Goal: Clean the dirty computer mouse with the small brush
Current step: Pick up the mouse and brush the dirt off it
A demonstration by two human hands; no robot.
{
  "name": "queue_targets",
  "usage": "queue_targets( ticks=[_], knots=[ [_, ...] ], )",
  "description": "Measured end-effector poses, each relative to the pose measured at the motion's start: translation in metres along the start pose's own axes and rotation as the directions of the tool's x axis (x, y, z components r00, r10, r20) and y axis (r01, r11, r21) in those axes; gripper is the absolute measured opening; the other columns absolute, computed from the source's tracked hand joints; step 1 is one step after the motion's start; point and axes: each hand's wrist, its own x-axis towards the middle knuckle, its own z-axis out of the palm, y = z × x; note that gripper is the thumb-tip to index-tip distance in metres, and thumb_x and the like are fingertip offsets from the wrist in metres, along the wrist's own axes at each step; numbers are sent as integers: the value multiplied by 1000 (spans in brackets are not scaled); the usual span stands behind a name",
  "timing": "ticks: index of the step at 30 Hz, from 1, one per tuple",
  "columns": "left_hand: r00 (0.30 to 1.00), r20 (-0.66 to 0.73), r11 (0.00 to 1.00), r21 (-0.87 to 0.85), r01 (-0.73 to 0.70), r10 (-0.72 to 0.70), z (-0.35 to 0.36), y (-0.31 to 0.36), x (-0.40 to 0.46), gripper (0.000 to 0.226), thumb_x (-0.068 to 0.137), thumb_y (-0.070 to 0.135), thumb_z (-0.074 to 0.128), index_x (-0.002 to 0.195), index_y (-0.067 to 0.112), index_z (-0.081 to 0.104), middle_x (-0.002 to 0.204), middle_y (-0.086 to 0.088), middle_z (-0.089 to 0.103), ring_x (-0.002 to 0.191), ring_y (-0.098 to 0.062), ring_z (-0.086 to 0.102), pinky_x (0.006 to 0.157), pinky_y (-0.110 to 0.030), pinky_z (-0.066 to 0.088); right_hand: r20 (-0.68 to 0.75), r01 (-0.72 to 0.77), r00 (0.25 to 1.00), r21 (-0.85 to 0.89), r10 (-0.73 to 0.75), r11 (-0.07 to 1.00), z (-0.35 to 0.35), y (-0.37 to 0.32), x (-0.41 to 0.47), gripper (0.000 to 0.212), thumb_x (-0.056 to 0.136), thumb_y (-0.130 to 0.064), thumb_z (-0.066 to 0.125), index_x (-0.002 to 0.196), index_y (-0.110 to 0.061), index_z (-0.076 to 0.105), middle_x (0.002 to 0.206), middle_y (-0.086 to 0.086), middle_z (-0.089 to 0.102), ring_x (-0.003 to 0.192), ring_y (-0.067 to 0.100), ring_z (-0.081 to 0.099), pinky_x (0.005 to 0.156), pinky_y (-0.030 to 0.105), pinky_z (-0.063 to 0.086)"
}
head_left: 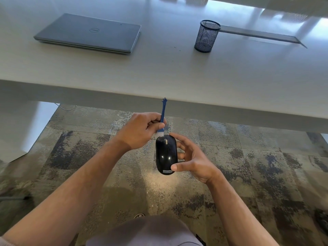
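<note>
Carpet below; right hand (193, 158) fingers pinch mouse (166, 154) ends; left hand (140, 129) fingers grip brush (161, 124), bristles touching mouse front.

Left hand (140, 129) curled in a pinch, right hand (190, 157) cupped with thumb forward, forearms converging

Pale desk (177, 77) above mottled carpet (248, 174), with perhaps window glare.
</note>
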Motion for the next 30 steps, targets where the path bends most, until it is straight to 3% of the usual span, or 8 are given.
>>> queue_targets(
  ticks=[5,9,13,16,20,23,26,30],
  knots=[
    [1000,-17,998,-64,-9,8,14,7,-1,17,95,17,60,109,19,68,97,9,68,89,2,65,77,-8,49,6,12,1000,11,-12,1000,0,-2,1,92,67,18,76,146,-20,48,139,14,59,120,43,62,96,65,51],
    [1000,8,999,-31,15,-15,13,3,0,18,96,19,58,111,23,68,97,18,63,91,13,60,78,-3,45,1,9,1000,18,-9,1000,-2,-1,0,93,67,18,76,147,-18,47,139,14,59,119,42,63,96,64,51],
    [998,52,999,-16,38,-37,6,-1,1,18,96,17,58,112,21,67,96,19,63,90,12,61,78,-6,46,-6,5,1000,19,-5,1000,-6,1,-2,94,66,18,76,147,-19,46,140,13,60,119,40,64,96,60,53],
    [1000,5,999,-32,23,-23,5,1,3,17,96,16,59,109,20,68,93,24,62,86,17,60,76,-3,45,-8,4,1000,18,-4,1000,-6,1,-2,93,66,17,77,146,-20,48,140,13,59,120,40,63,96,59,53],
    [998,-62,999,-54,-5,2,13,8,5,17,95,18,60,110,20,68,97,9,69,90,5,65,78,-7,49,-2,11,1000,17,-11,1000,-3,-2,0,92,66,17,76,145,-19,48,138,13,60,118,38,65,94,56,55],
    [1000,-19,997,-72,-14,12,20,10,4,17,96,16,59,110,17,68,98,7,68,92,7,64,74,-5,47,6,24,1000,30,-24,999,-2,-3,0,92,66,19,75,146,-20,49,138,12,61,120,40,64,96,59,53],
    [1000,12,999,-34,2,-2,18,6,5,18,96,18,58,111,20,68,100,10,67,92,7,63,78,-5,46,-3,18,1000,30,-18,999,-5,-1,-1,92,67,19,75,146,-19,47,140,13,60,121,42,63,97,62,52],
    [997,63,999,-10,35,-34,11,0,4,19,96,17,58,112,20,68,99,13,66,94,4,64,85,-15,50,-15,2,1000,16,-2,1000,-8,0,-4,93,65,17,76,146,-18,47,136,8,63,116,37,66,92,57,56]
  ],
)
